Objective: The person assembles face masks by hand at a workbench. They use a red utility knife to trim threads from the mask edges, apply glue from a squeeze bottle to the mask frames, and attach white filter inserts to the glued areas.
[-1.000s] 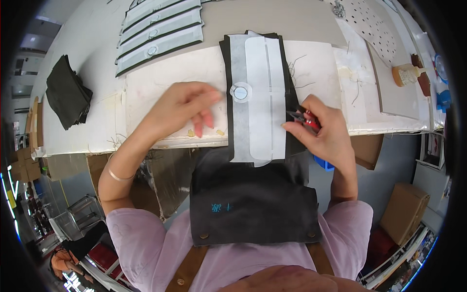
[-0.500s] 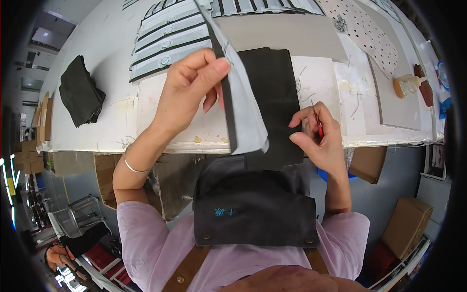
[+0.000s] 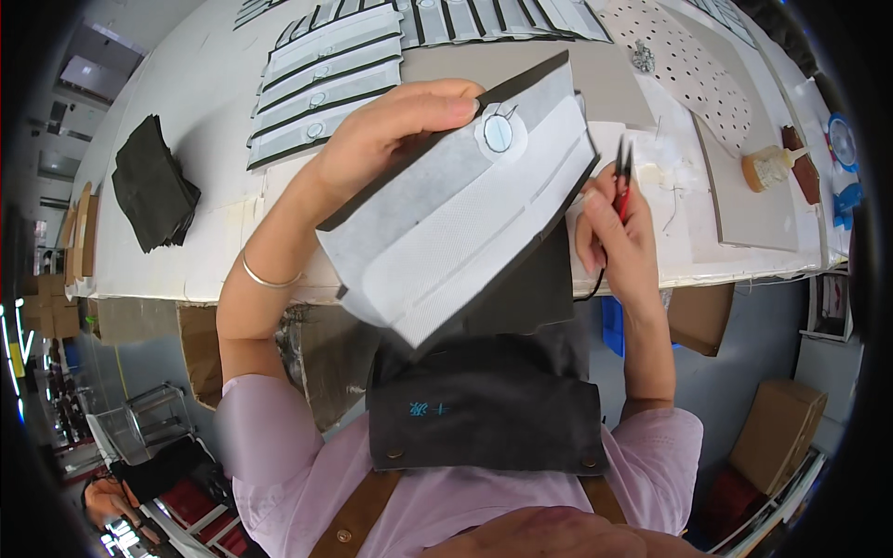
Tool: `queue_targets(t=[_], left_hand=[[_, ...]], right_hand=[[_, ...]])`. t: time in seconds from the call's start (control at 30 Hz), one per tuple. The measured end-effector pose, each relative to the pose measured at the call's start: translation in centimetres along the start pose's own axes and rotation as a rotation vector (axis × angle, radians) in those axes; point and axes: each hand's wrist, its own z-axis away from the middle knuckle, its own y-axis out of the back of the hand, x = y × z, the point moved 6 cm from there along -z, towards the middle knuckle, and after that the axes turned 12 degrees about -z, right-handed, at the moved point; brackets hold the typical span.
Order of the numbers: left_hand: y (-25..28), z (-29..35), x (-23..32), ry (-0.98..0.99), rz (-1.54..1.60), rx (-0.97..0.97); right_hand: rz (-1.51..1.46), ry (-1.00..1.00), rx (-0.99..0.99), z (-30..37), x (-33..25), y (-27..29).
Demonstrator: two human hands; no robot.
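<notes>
My left hand (image 3: 400, 126) is closed on the upper left edge of a black panel with a white lining (image 3: 446, 219), held tilted above the table's front edge. The lining faces up; near its top sits a round pale disc (image 3: 499, 134) with a dark curved line beside it. My right hand (image 3: 619, 223) has its fingers curled around red-handled thread snips (image 3: 624, 177), dark blades pointing up, close to the panel's right edge. Whether those fingers touch the panel I cannot tell. Underneath, a black sheet (image 3: 544, 288) hangs over the table edge, partly hidden by the panel.
A stack of black pieces (image 3: 155, 186) lies at the left. Overlapping lined panels (image 3: 326, 84) cover the back of the white table (image 3: 223, 251). To the right are a perforated white sheet (image 3: 688, 74), a small metallic cluster (image 3: 643, 57), a glue bottle (image 3: 770, 169) and a grey board (image 3: 758, 209).
My left hand has turned the panel so its lining and disc show, swinging it right and down. The snips' blades now point up in my right hand, which has moved slightly right.
</notes>
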Motion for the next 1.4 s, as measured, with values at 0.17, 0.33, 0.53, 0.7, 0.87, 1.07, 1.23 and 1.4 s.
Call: queue_targets(t=[0.17,0.33,0.53,0.7,0.87,1.07,1.23,1.4], left_hand=[[1.8,-3.5,-1.1,-0.012,-0.138,-0.264],[2.2,-6.2,0.3,0.0,-0.155,-0.058],[2.2,-9.0,-2.8,-0.25,0.353,0.555],[-0.4,-8.7,-4.2,-0.145,0.106,0.575],[-1.9,-8.0,-6.5,-0.145,-0.546,0.387],[-4.0,-5.5,-5.8,-0.343,-0.988,0.182],[-4.7,-4.3,-6.1,-0.436,-0.946,0.079],[-4.9,-3.8,-5.9,-0.429,-0.915,0.017]], right_hand=[[0.013,0.194,0.159,-2.2,-2.7,2.5],[0.046,0.242,0.217,-3.6,-4.5,3.7],[0.184,0.172,0.096,-6.3,-4.9,1.3],[0.259,0.196,0.176,-11.5,-4.9,5.2],[0.526,0.23,0.002,-17.4,-4.9,9.4],[0.673,-0.118,-0.299,-20.2,-3.8,13.2],[0.786,-0.198,-0.315,-22.4,-3.5,15.9],[0.734,-0.354,-0.442,-23.4,-3.2,16.5]])
